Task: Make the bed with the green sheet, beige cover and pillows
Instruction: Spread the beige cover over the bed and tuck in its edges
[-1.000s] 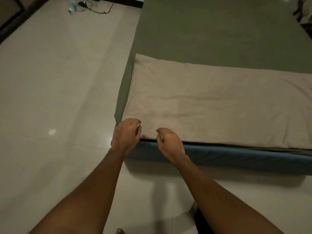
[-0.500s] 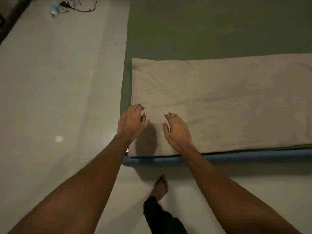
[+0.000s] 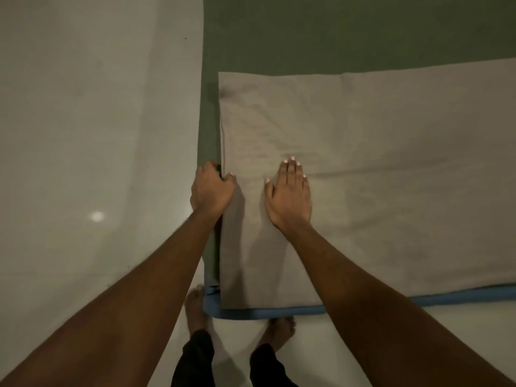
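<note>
Behind left hand (image 3: 211,189), beige cover (image 3: 377,191) edge.

Blue-edged bed (image 3: 460,296) under green sheet (image 3: 335,32), beige cover (image 3: 391,163) atop.

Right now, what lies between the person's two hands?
In the head view, only bare beige cover lies between the left hand gripping its edge and the right hand pressed flat.
</note>
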